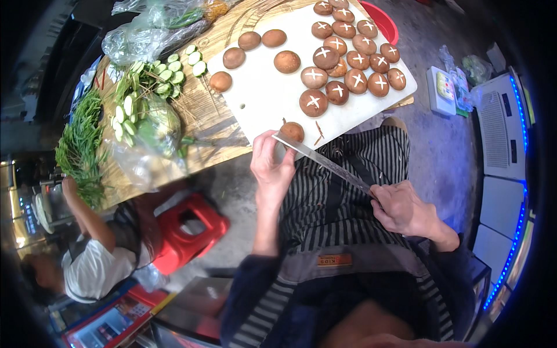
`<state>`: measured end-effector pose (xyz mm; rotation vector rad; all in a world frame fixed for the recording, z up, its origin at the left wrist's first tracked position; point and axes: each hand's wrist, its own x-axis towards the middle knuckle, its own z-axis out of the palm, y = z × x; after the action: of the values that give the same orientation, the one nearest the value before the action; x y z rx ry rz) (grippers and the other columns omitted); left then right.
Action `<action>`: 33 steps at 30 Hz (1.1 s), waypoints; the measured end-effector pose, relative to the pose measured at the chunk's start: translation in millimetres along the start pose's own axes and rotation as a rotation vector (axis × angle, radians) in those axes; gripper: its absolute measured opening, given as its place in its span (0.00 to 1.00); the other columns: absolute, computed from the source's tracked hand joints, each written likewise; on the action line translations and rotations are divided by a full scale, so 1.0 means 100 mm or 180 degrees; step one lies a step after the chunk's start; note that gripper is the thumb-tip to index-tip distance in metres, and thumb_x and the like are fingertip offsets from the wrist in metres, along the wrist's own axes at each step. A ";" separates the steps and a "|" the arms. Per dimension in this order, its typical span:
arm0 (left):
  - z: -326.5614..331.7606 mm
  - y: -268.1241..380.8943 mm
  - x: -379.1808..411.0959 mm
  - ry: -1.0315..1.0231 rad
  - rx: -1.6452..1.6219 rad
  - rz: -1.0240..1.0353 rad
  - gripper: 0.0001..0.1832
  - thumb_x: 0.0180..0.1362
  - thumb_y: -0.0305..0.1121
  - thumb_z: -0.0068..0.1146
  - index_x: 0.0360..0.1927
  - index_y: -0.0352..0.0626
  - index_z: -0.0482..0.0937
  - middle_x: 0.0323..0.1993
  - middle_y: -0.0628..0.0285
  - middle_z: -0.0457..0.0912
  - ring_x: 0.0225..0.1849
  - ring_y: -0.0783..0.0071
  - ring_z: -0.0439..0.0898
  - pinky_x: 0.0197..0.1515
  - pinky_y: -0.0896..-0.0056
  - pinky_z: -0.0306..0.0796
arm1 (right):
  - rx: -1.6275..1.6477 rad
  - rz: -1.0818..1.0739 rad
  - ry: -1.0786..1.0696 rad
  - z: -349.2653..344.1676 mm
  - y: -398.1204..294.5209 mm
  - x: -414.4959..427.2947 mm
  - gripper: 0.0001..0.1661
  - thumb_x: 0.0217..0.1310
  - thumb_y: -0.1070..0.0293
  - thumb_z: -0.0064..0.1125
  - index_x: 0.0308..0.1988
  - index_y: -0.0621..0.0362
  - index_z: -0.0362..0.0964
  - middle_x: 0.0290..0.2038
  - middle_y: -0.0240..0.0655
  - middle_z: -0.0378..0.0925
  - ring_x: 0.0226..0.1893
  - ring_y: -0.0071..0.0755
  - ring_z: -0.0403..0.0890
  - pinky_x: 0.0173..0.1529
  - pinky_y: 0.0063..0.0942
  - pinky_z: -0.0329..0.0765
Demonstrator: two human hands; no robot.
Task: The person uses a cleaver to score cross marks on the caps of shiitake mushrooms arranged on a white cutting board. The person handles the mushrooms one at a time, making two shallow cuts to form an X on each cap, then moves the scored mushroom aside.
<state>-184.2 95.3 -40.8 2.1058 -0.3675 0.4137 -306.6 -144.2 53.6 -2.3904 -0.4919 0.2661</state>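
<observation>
My left hand (273, 158) steadies a brown mushroom cap (292, 130) at the near edge of a white cutting board (265, 102). In my right hand (402, 209) is the handle of a long knife (328, 163), its blade end lying against that cap. Thin brown mushroom trimmings (319, 132) rest beside it on the board. Several caps with white crosses cut in their tops, such as one mushroom (313, 103), crowd the board's right side. Uncut caps, among them a plain mushroom (287, 61), sit toward the far left.
Left of the board, the wooden table (217, 150) bears skewered cucumber slices (165, 76), leafy greens (78, 143) and plastic bags (139, 41). Another person (98, 261) sits at the table's left, near a red plastic stool (191, 230). Behind the board is a red basin (380, 21).
</observation>
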 end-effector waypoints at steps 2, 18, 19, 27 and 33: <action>-0.01 0.00 0.01 -0.0081 -0.0042 0.0011 0.20 0.39 0.17 0.67 0.40 0.38 0.79 0.41 0.53 0.79 0.42 0.57 0.80 0.46 0.65 0.75 | -0.0205 -0.0032 -0.0040 0.00 -0.02 0.02 0.10 0.53 0.74 0.56 0.28 0.62 0.61 0.19 0.40 0.65 0.21 0.49 0.72 0.25 0.41 0.66; 0.02 -0.04 0.00 0.0052 -0.0312 0.0040 0.19 0.40 0.19 0.71 0.38 0.37 0.80 0.39 0.55 0.81 0.42 0.61 0.81 0.46 0.67 0.75 | -0.0193 0.0404 -0.0723 -0.42 -0.19 -0.01 0.08 0.53 0.74 0.55 0.32 0.68 0.67 0.17 0.45 0.68 0.18 0.51 0.74 0.27 0.41 0.71; 0.01 -0.03 0.01 0.0041 -0.0287 0.0012 0.19 0.40 0.20 0.72 0.38 0.37 0.80 0.39 0.55 0.82 0.42 0.62 0.81 0.47 0.67 0.75 | -0.0137 0.0429 -0.0793 -0.45 -0.16 -0.06 0.08 0.54 0.73 0.55 0.33 0.68 0.68 0.16 0.46 0.67 0.18 0.52 0.74 0.27 0.41 0.71; 0.00 -0.06 0.03 -0.0058 -0.0436 -0.0089 0.17 0.42 0.23 0.72 0.38 0.37 0.82 0.41 0.55 0.83 0.43 0.64 0.82 0.49 0.67 0.75 | 0.1615 0.0813 -0.0252 -0.28 0.16 0.00 0.09 0.56 0.72 0.57 0.35 0.68 0.73 0.14 0.39 0.68 0.12 0.31 0.70 0.18 0.28 0.64; -0.02 -0.04 0.04 -0.0057 -0.0402 -0.0108 0.16 0.44 0.20 0.70 0.39 0.38 0.82 0.41 0.56 0.84 0.44 0.64 0.83 0.49 0.68 0.76 | 0.1622 0.0527 -0.0259 -0.12 0.40 0.06 0.13 0.57 0.71 0.58 0.40 0.68 0.74 0.16 0.38 0.71 0.13 0.26 0.71 0.18 0.25 0.65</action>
<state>-179.2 98.5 -41.1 1.9910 -0.3586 0.3429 -286.5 -177.0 35.6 -1.9261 -0.2250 0.4999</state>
